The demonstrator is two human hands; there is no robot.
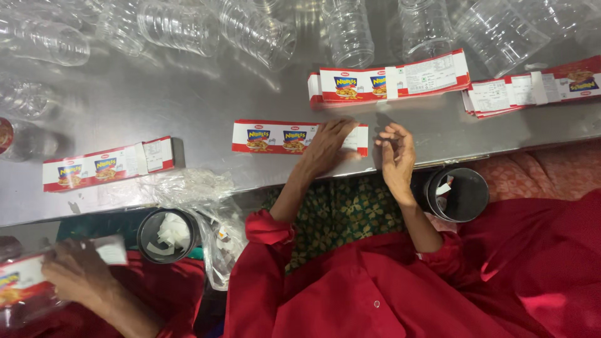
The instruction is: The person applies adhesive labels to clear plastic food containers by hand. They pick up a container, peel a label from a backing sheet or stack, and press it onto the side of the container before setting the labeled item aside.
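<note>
Red-white label strip (282, 138) near worktop front edge, under left hand (327, 147). Two label stacks (388, 81) (532, 89) toward back-right; another strip (106, 164) front-left. Labelled bottle (22, 285) bottom-left corner, off worktop.

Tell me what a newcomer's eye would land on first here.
The red labels stand out on the steel table: one strip at centre under the left hand, stacks upper right and one at left. The right hand hovers beside it, fingers curled. Clear plastic bottles lie along the far edge, and a co-worker's hand holds another label bottom left.
</note>
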